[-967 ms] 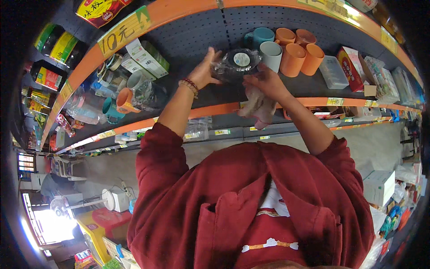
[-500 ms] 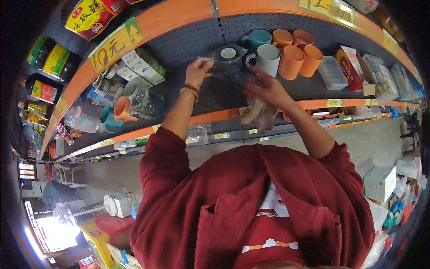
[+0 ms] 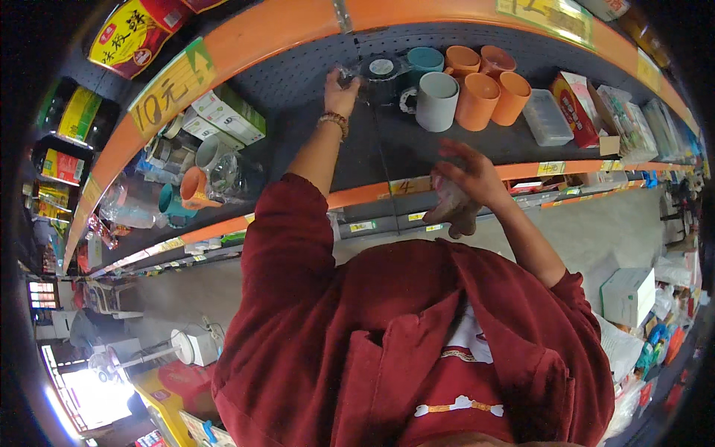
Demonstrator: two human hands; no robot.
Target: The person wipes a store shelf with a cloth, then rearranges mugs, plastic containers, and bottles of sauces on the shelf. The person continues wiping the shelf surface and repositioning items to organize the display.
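Note:
My left hand (image 3: pixel 342 88) is closed on the edge of a dark round item in crinkled clear wrap (image 3: pixel 382 82), with a pale round label on top, at the back of the shelf. Right beside that item stands a grey mug (image 3: pixel 436 104), with orange mugs (image 3: pixel 474 104) and a teal mug (image 3: pixel 425 58) grouped around it. My right hand (image 3: pixel 468 170) is lower, at the shelf's orange front edge, its fingers curled around a limp pinkish-grey cloth or glove (image 3: pixel 451 204) that hangs over the edge.
Boxes (image 3: pixel 223 117), jars and mugs crowd the shelf's left part. A clear lidded container (image 3: pixel 546 118) and a red box (image 3: pixel 577 112) stand at right. An orange upper rail (image 3: pixel 410 13) arches overhead. A lower shelf, white carton (image 3: pixel 627 296) and fan (image 3: pixel 104 365) are below.
The wrapped item has moved back on the shelf, with my left hand following it upward. My right hand has left it and moved down and right with the cloth.

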